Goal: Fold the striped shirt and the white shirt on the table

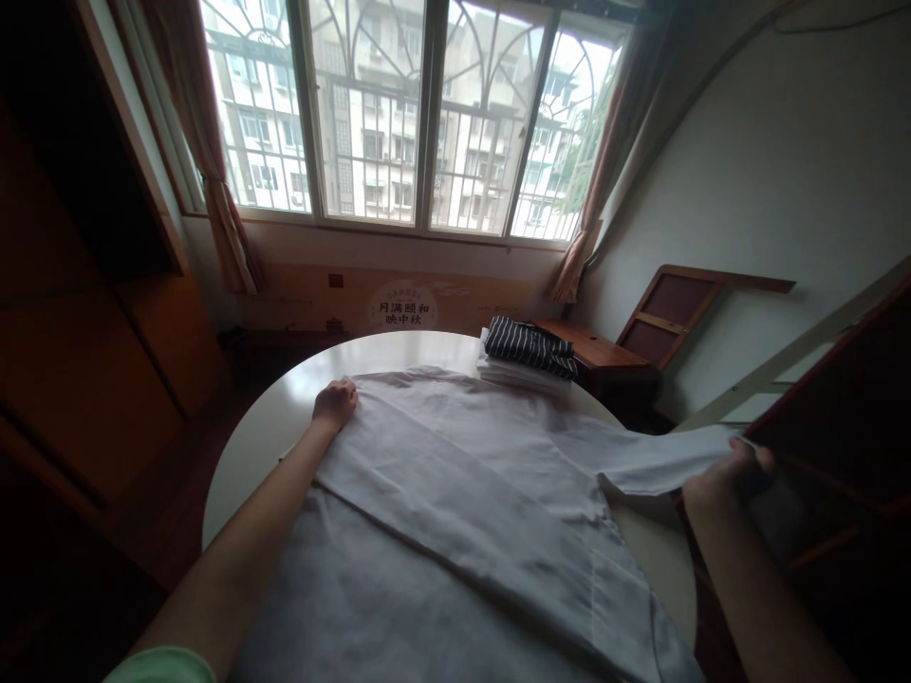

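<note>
A white long-sleeved shirt [462, 474] lies spread over a round white table [246, 455], one sleeve laid diagonally across its body. At the shirt's upper left edge, my left hand [336, 403] is closed on the fabric. Out past the table's right side, my right hand [730, 479] grips the end of the other sleeve, which is pulled out to the right and lifted off the tabletop. Beyond the shirt's collar end, a folded black-and-white striped garment [530, 347] rests on top of folded white clothes [523, 375].
A wooden chair [661, 313] and a low brown wooden surface [594, 346] stand behind the table at right. Barred windows [419, 123] with tied curtains [228, 228] are at the back, above a printed cardboard panel [306, 294]. Orange-brown cabinets [71, 379] line the left.
</note>
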Demonstrator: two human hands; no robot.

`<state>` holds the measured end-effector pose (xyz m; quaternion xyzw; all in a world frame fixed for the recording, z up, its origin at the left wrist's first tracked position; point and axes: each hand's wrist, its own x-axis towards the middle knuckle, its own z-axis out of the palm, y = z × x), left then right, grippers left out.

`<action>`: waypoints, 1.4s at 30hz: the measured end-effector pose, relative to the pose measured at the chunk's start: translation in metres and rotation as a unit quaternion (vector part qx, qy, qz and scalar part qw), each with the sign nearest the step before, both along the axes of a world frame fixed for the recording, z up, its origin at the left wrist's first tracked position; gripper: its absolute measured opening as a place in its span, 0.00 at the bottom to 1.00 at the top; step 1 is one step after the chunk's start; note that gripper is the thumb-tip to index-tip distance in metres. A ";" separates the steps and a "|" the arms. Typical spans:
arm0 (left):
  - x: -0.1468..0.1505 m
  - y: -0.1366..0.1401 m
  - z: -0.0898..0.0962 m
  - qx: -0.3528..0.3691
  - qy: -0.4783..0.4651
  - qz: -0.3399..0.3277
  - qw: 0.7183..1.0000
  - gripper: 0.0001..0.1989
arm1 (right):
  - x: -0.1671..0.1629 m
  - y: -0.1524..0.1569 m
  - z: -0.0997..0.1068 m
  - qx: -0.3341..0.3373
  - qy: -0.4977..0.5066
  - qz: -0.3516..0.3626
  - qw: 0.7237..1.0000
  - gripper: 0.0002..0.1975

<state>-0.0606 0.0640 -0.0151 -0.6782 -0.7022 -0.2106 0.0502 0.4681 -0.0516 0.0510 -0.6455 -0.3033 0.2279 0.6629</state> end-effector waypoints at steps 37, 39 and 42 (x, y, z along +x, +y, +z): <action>0.031 -0.059 -0.009 0.011 -0.077 -0.280 0.957 0.15 | -0.154 -0.043 -0.062 -0.027 -0.558 0.470 0.683 0.24; 0.033 -0.059 -0.005 0.011 -0.040 -0.272 0.961 0.15 | -0.154 -0.043 -0.063 -0.026 -0.559 0.470 0.683 0.24; 0.036 -0.059 0.005 0.003 0.030 -0.295 0.955 0.14 | -0.153 -0.044 -0.062 -0.029 -0.562 0.469 0.681 0.24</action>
